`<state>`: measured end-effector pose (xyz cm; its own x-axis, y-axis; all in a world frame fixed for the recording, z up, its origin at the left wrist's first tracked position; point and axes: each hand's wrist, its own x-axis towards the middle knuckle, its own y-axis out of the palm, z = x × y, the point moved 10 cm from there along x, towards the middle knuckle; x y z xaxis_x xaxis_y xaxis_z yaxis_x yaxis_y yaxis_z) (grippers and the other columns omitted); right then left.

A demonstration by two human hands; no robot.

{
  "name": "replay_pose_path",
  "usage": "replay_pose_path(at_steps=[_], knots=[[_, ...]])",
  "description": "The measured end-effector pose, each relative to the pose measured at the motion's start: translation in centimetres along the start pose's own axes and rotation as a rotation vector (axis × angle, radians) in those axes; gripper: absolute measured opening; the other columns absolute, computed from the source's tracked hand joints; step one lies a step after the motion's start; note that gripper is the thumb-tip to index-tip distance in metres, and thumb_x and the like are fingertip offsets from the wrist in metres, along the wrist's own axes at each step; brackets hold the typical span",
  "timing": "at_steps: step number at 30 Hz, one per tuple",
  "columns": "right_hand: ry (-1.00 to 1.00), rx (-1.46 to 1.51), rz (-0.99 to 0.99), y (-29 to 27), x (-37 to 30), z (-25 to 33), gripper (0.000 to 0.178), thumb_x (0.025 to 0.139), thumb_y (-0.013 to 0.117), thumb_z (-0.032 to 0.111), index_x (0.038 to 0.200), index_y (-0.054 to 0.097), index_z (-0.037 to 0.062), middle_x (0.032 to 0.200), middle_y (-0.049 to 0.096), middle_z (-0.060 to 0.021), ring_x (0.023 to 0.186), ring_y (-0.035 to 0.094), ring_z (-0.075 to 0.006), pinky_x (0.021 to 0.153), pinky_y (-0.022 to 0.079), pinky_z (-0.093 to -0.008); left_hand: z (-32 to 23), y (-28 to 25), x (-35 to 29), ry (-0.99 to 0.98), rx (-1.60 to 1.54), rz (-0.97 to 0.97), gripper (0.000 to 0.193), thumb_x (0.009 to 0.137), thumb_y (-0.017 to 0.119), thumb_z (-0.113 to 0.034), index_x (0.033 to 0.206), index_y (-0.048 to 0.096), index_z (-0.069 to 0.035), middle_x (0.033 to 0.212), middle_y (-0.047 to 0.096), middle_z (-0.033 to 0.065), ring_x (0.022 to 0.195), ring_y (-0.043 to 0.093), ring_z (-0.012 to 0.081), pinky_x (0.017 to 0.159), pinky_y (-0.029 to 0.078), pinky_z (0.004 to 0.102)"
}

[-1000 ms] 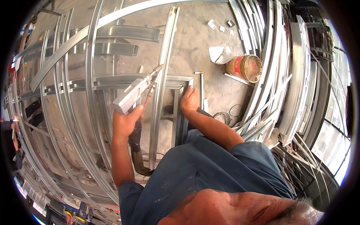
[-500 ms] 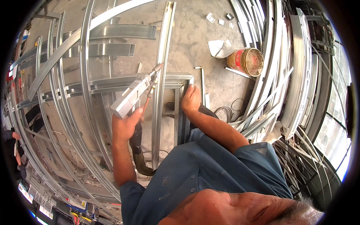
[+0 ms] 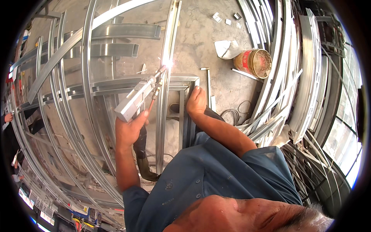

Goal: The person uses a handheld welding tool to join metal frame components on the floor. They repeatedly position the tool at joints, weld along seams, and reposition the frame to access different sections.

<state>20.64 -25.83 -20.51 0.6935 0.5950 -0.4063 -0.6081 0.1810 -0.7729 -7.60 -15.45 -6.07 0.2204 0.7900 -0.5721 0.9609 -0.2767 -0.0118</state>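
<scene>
LH [image 3: 128, 128]: wrapping round torch body; thumb lying along its side.
Torch [image 3: 136, 99]: grey, boxy; LH is holding it, nozzle pointing to 1 o'clk; tip is ending right at channel, can't tell if touching.
Spark [image 3: 168, 63]: flaring white at nozzle tip, w/ fine flecks flying.
Red line [image 3: 151, 106]: running just beside torch, 3 o'clk side.
Channel [image 3: 173, 34]: long, silvery, running approx 12 to 6 o'clk, crossing frame.
RH [image 3: 197, 102]: sitting at LH's 2 o'clk; fingers curling at frame corner, can't tell if gripping or just resting.
Frame [image 3: 185, 78]: metal; corner sitting at RH's 11 o'clk, crossbar running to 9, post running to 6.
Rails [image 3: 85, 58]: curving & crossing, LH's 9–11 o'clk.
Bucket [image 3: 241, 62]: yellowish w/ red patch, sitting at RH's 2 o'clk.
White sheet [image 3: 225, 49]: lying at bucket's 10 o'clk.
Stock [image 3: 303, 81]: long metal pcs, piling up at RH's 3 o'clk.
Co-worker's hand [image 3: 8, 117]: showing small, far 9 o'clk.
</scene>
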Motion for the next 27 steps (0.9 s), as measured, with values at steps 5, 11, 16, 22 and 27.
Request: replay_pose_path(at_steps=[5,11,16,22,27], knots=[[-0.002,0.003,0.006,0.0,-0.1,0.1,0.049,0.106,0.032,0.039,0.110,0.059,-0.0010,0.109,0.059,-0.0265,0.105,0.055,-0.0474,0.092,0.044,-0.0526,0.1,-0.2,-0.3,0.010,0.007,-0.022,0.037,0.089,0.074,-0.011,0.119,0.062,0.007,0.089,0.067,0.0064,0.068,0.064,0.0129,0.060,0.051,0.0283],[0.011,0.000,0.016,-0.1,-0.1,0.2,0.050,0.106,0.031,0.040,0.110,0.059,-0.0010,0.110,0.059,-0.0263,0.107,0.055,-0.0471,0.093,0.043,-0.0524,0.4,-0.3,-0.4,-0.005,0.023,-0.031,0.035,0.088,0.075,-0.012,0.117,0.063,0.006,0.087,0.068,0.0063,0.068,0.065,0.0125,0.059,0.051,0.0285],[0.011,0.006,0.014,-0.1,-0.1,0.2,0.050,0.106,0.031,0.041,0.111,0.058,-0.0010,0.112,0.059,-0.0260,0.107,0.055,-0.0471,0.093,0.043,-0.0524,0.7,-0.4,-0.7,-0.021,0.039,-0.046,0.036,0.088,0.075,-0.013,0.117,0.064,0.006,0.089,0.069,0.0076,0.068,0.065,0.0123,0.060,0.052,0.0284],[0.002,0.002,0.008,-0.2,-0.1,0.4,0.051,0.106,0.030,0.041,0.111,0.058,-0.0013,0.113,0.059,-0.0261,0.108,0.055,-0.0471,0.094,0.043,-0.0521,0.1,-0.1,-1.0,-0.013,0.058,-0.047,0.036,0.087,0.075,-0.012,0.117,0.063,0.005,0.089,0.069,0.0075,0.068,0.065,0.0122,0.059,0.052,0.0283],[-0.004,0.005,0.001,0.0,-0.1,0.3,0.052,0.106,0.030,0.041,0.113,0.059,-0.0011,0.113,0.060,-0.0260,0.108,0.055,-0.0465,0.094,0.043,-0.0518,0.0,-0.2,-1.2,-0.012,0.063,-0.038,0.035,0.087,0.075,-0.011,0.115,0.063,0.005,0.087,0.069,0.0067,0.068,0.065,0.0121,0.059,0.052,0.0285]])
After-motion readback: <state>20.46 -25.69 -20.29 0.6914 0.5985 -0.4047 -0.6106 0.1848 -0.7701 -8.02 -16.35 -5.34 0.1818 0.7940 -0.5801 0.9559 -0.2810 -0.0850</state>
